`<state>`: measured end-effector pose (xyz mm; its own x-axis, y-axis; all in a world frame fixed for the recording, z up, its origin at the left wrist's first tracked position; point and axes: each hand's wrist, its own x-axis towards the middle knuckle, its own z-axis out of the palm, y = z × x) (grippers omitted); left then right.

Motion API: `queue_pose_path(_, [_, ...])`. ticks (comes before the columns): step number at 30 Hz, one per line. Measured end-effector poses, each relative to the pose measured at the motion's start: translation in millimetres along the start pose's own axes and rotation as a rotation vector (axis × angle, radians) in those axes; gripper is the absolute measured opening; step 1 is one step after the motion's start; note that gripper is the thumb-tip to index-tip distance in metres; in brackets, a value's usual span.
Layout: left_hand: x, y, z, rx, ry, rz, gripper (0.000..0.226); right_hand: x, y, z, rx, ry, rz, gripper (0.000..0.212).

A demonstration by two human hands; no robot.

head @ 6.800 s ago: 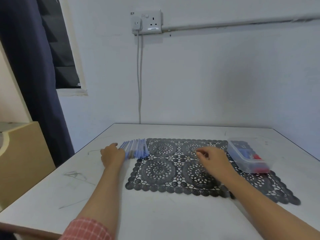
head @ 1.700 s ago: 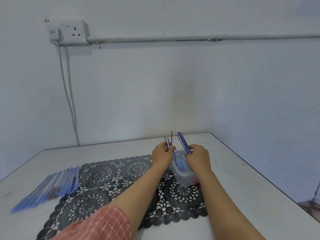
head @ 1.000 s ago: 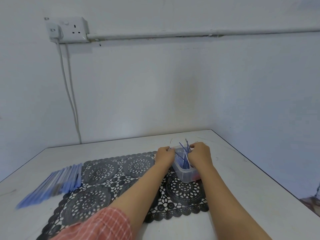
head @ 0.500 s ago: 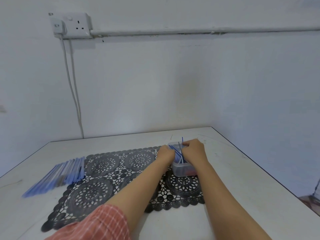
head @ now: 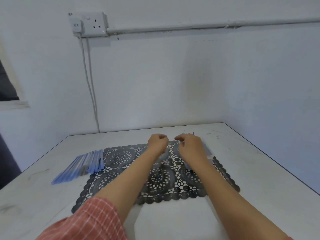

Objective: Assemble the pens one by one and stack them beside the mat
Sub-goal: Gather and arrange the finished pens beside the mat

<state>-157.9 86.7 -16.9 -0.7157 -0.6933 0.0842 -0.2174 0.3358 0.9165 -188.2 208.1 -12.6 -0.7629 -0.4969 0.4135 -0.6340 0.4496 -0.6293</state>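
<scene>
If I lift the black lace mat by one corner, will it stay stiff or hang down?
The mat looks thin and full of holes, so it would probably droop. It seems light, and may slide easily on the smooth table.

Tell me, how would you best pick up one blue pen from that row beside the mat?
The blue pens lie flat, packed side by side left of the mat, so probably pinch an outermost one mid-barrel from above, where top and outer flank are free.

white table (head: 259,170) carries a black lace mat (head: 121,156), blue pens (head: 86,163) lying along its left edge.
</scene>
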Motion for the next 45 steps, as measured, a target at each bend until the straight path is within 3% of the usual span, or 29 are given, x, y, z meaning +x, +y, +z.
queue_pose_path(6, [5, -22, -107, 0.481, 0.145, 0.088, 0.02, -24, -61, 36, 0.175, -0.266, -0.139, 0.029])
queue_pose_path(10, [-3, -46, -174, 0.907, 0.269, -0.113, 0.01, -15, -94, 79, 0.16, -0.454, -0.097, 0.028])
queue_pose_path(13, [-6, -69, -211, 1.063, 0.344, -0.237, 0.022, -5, -112, 108, 0.129, -0.542, -0.045, 0.034])
queue_pose_path(18, [-13, -112, -257, 1.01, 0.28, -0.343, 0.026, 0, -138, 153, 0.099, -0.571, -0.001, 0.034])
queue_pose_path(23, [-17, -135, -275, 0.946, 0.255, -0.407, 0.022, 5, -152, 187, 0.07, -0.561, 0.008, 0.02])
queue_pose_path(27, [-14, -141, -279, 0.938, 0.261, -0.387, 0.02, 9, -162, 208, -0.01, -0.59, -0.034, 0.032])
queue_pose_path(29, [-14, -142, -279, 0.926, 0.258, -0.379, 0.013, 10, -164, 214, -0.104, -0.584, -0.062, 0.013])
queue_pose_path(33, [-13, -145, -281, 0.885, 0.269, -0.391, 0.009, 15, -161, 222, -0.178, -0.547, -0.059, 0.031])
queue_pose_path(36, [-14, -145, -284, 0.863, 0.287, -0.401, 0.016, 16, -163, 216, -0.23, -0.58, -0.066, 0.008])
queue_pose_path(37, [-14, -144, -284, 0.861, 0.291, -0.405, 0.015, 18, -161, 215, -0.266, -0.588, -0.073, 0.031])
queue_pose_path(39, [-17, -143, -285, 0.863, 0.308, -0.415, 0.01, 20, -156, 209, -0.37, -0.634, -0.102, 0.053])
queue_pose_path(45, [-21, -126, -271, 0.866, 0.436, -0.329, 0.01, 21, -125, 173, -0.576, -0.637, -0.101, 0.069])
